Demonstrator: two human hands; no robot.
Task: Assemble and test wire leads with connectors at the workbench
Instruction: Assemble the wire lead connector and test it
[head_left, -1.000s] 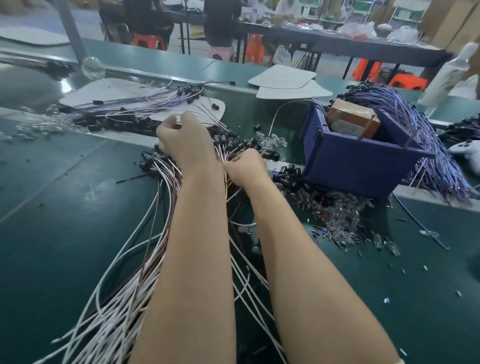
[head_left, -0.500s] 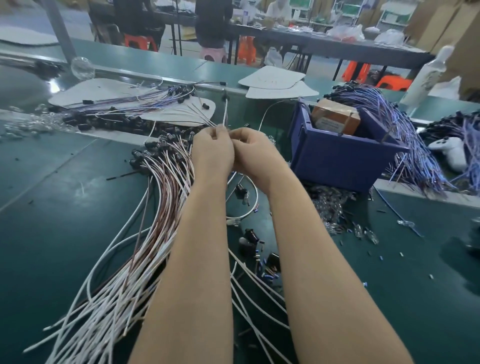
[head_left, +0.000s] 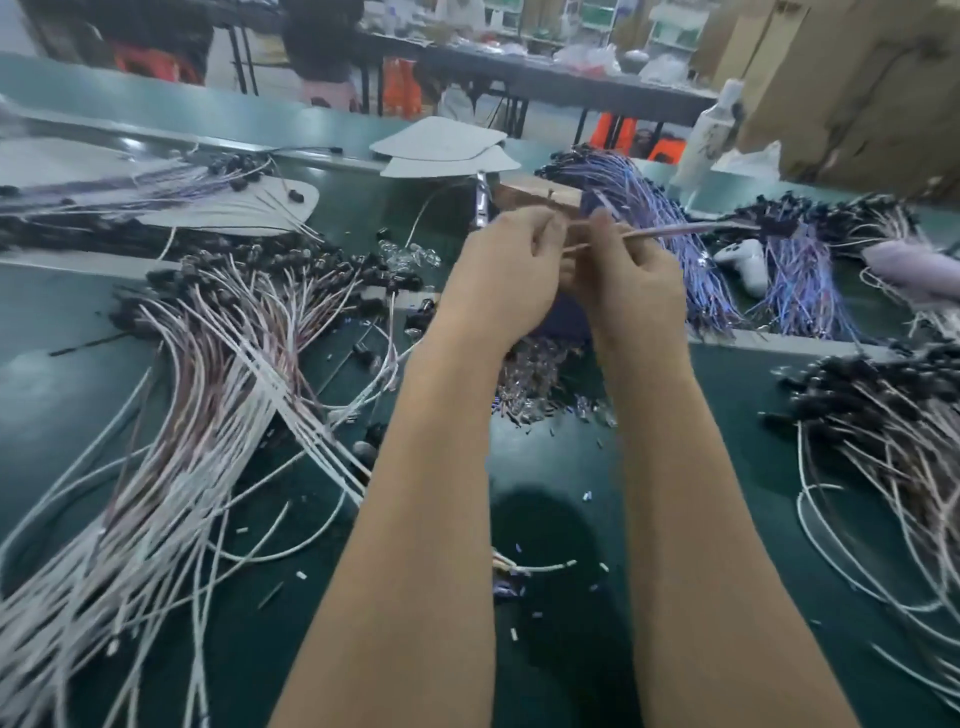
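Note:
Both hands are raised together above the green bench in front of the blue bin. My left hand (head_left: 506, 270) and my right hand (head_left: 631, 275) each pinch one thin wire lead (head_left: 670, 232), which stretches blurred to the right from between the fingertips toward a dark connector end. A big fan of white and brown wire leads (head_left: 208, 415) with black connectors lies on the bench to the left. A second bundle of white leads (head_left: 883, 441) lies at the right. Small clear parts (head_left: 540, 384) are heaped under my wrists.
The blue bin (head_left: 569, 317) is mostly hidden behind my hands, with a cardboard box (head_left: 540, 195) in it. Purple-blue wire bundles (head_left: 654, 218) drape over its right side. A white controller-shaped object (head_left: 743, 260) and a white bottle (head_left: 709, 135) sit at the back right. People sit at far tables.
My hands have lifted and moved right with the wire lead, now pulled out to the right. The camera has swung right, bringing the right-hand bundle into view.

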